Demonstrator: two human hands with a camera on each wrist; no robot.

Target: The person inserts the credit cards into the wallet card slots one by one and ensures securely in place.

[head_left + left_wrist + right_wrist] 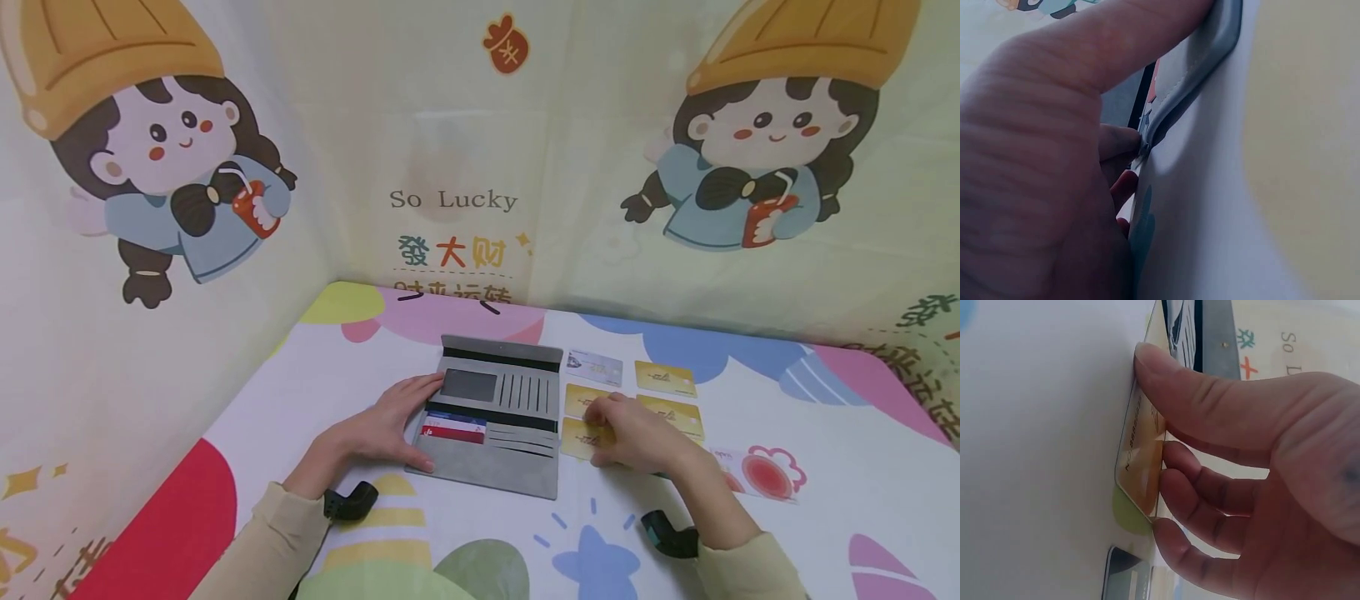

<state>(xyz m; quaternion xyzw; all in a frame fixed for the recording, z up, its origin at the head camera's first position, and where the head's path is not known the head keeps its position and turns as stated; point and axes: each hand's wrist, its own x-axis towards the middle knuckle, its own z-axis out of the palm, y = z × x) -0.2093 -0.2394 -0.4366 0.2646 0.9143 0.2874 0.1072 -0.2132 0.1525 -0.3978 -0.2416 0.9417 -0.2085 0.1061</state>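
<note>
A grey wallet [517,479] lies unfolded on the table, with a red-and-white card [453,428] and a blue edge showing in its lower left slots. My left hand [386,425] rests along the wallet's left side, thumb on the near corner and fingers stretched toward the middle of that edge. My right hand [637,433] holds a gold card [1141,444] just right of the wallet. The right wrist view shows the thumb on one long edge of this card and curled fingertips along the opposite edge. Part of it is hidden by the hand in the head view.
A silver card [595,367] and gold cards, one at the upper right [666,378] and another below it [675,415], lie beyond my right hand. A pink card [757,473] lies farther right. A printed cloth wall [450,150] rises behind the table.
</note>
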